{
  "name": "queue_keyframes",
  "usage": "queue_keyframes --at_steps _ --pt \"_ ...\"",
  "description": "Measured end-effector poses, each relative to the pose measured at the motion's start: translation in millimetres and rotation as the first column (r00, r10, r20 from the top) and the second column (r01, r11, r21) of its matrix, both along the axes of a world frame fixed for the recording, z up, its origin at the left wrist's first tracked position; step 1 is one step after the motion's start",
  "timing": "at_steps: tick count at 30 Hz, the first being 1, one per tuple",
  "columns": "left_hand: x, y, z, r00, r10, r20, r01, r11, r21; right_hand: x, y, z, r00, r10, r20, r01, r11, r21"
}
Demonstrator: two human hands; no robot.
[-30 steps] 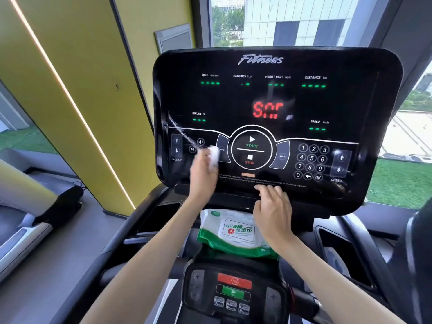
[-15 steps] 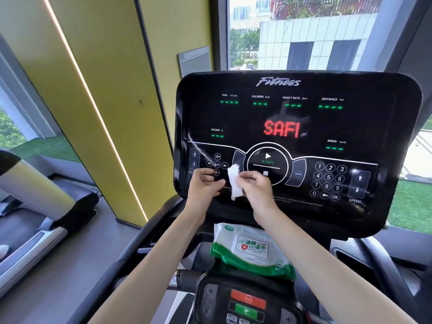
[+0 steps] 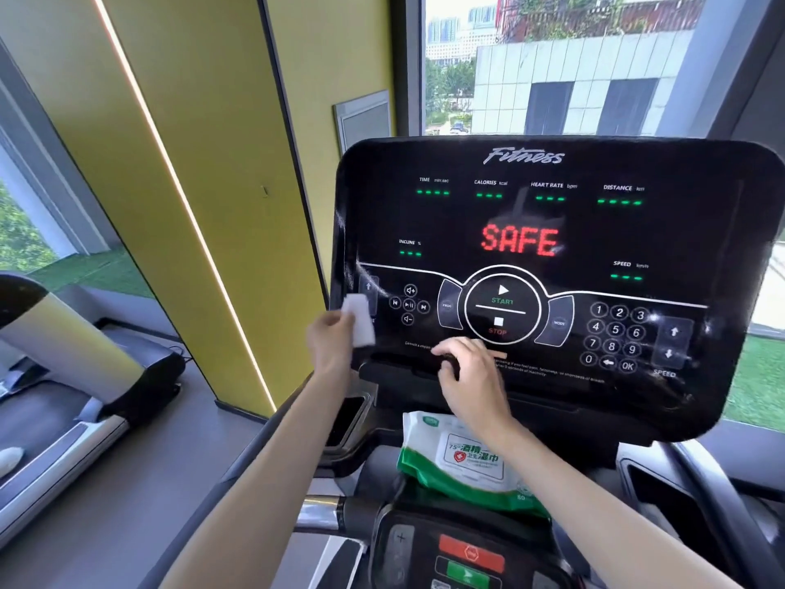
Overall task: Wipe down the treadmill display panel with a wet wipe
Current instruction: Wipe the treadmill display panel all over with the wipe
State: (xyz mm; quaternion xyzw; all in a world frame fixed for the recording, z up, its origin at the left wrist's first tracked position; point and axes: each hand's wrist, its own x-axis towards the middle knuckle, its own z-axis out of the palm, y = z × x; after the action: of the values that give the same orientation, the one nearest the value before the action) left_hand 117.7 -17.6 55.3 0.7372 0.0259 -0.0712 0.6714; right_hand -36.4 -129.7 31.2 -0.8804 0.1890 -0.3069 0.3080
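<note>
Two hands at the display panel (image 3: 552,214), wipe near its left edge.
The left hand (image 3: 333,346) pinches the wet wipe (image 3: 360,318), long side nearly upright above the fingers, by the panel's left border; open panel stretches to their right. The right hand (image 3: 471,376) rests bent fingers on the lower ledge (image 3: 403,367).

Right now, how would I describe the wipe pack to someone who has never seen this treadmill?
Start at the big black display panel showing SAFE in red. Under its bottom edge, just below the right hand, lies the wipe pack, above the small pad with red and green buttons. It is the only soft white-and-green packet among hard black parts.
</note>
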Motion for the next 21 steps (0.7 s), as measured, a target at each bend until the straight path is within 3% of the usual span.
queue_keyframes --at_steps 1,3,5,11,13,15,17,18,19,21 --pt "8.6 1.6 4.2 0.99 0.094 0.108 -0.101 0.993 0.068 -4.9 -2.6 -5.9 0.999 -0.048 -0.018 0.044 0.982 -0.185" --pt "16.4 -1.4 8.4 0.929 0.165 0.33 -0.239 0.951 0.198 -14.9 -8.0 -15.1 0.991 -0.111 -0.071 0.076 0.923 -0.377" --pt "11.4 -15.0 6.4 0.883 0.128 0.452 -0.264 0.931 0.253 -25.0 -13.5 -21.1 0.977 -0.165 -0.133 0.091 0.893 -0.441" --pt "-43.6 -80.7 1.2 0.824 -0.077 0.562 -0.149 0.926 0.346 -48.5 -29.4 -24.7 0.947 -0.275 -0.169 0.175 0.877 -0.447" --pt "-74.0 -102.5 -3.6 0.718 -0.256 0.648 -0.037 0.915 0.403 -54.2 -32.2 -26.7 0.937 -0.3 -0.178 0.195 0.873 -0.447" --pt "-101.2 -114.7 -13.4 0.531 -0.478 0.7 0.067 0.847 0.527 -59.3 -32.6 -30.7 0.93 -0.315 -0.189 0.201 0.867 -0.455" --pt "-104.7 -112.6 -20.2 0.379 -0.608 0.697 0.081 0.772 0.63 -63.2 -32.4 -34.8 0.93 -0.317 -0.187 0.202 0.866 -0.458" --pt "-95.1 -106.7 -19.5 0.348 -0.613 0.71 0.051 0.768 0.638 -64.4 -32.2 -36.6 0.931 -0.315 -0.187 0.199 0.864 -0.462" --pt "-80.8 -98.7 -18.3 0.367 -0.577 0.73 0.008 0.787 0.617 -65.4 -32.1 -38.6 0.931 -0.313 -0.189 0.194 0.86 -0.472" --pt "-41.9 -75.7 -15.8 0.557 -0.402 0.727 -0.092 0.84 0.535 -66.5 -32.1 -42.6 0.933 -0.31 -0.184 0.188 0.854 -0.484"
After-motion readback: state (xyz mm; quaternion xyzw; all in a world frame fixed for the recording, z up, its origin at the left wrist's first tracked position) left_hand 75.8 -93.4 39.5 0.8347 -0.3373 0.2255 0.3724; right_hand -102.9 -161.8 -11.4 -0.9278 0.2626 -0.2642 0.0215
